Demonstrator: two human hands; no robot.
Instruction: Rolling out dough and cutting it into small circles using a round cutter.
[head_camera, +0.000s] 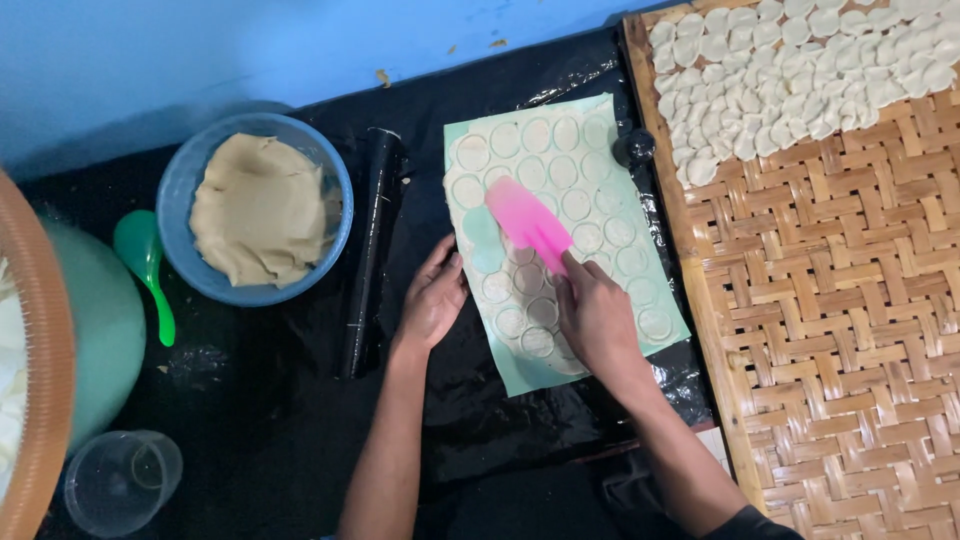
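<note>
A thin sheet of dough (560, 170) cut into many round discs lies on a pale green mat (660, 345) on a black plastic cover. My right hand (597, 318) holds a pink flat scraper (527, 224) with its blade laid on the dough near the mat's left middle. My left hand (433, 298) rests flat on the black cover, its fingertips touching the mat's left edge. A patch of bare mat shows by the scraper blade.
A black rolling pin (370, 250) lies left of the mat. A blue bowl (190, 175) holds a lump of dough, with a green spoon (145, 265) beside it. A woven bamboo tray (830, 330) at right carries several dough discs (800, 70). A clear cup (120, 480) stands at bottom left.
</note>
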